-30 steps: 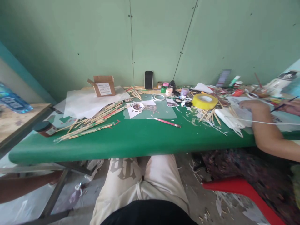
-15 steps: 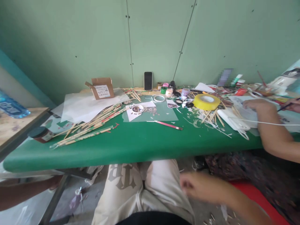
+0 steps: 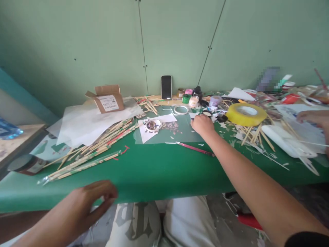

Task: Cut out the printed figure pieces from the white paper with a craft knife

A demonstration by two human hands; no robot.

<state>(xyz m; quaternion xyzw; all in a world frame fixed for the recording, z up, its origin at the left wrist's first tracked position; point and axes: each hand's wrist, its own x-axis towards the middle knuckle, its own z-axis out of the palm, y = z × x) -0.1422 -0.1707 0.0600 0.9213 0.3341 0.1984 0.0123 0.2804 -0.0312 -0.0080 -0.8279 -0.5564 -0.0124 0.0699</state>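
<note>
My right hand [image 3: 203,124] reaches over the table, fingers bent down and pressed together on a small printed paper cutout [image 3: 193,115], mostly covered by the hand. A black round lid [image 3: 207,113] lies just beyond the knuckles. My left hand [image 3: 95,202], slightly blurred, hovers at the table's front edge with fingers curled and thumb apart; I see nothing in it. Left of my right hand, a white ring-shaped tape roll [image 3: 153,126] rests on white paper. Nearer to me is a thin pink-handled tool [image 3: 195,149], its end passing behind my right forearm.
Bundled wooden sticks [image 3: 95,147] and a dark-lidded jar [image 3: 27,164] lie left. A cardboard box [image 3: 109,103], a phone [image 3: 166,87] and paint pots [image 3: 193,101] stand behind. Right are yellow tape [image 3: 246,115], a white glue gun [image 3: 285,139] and another person's hand [image 3: 313,118].
My right hand has risen from beside my lap to the paper cutout on the table. My left hand has come into view at the front edge. The view has shifted closer to the table.
</note>
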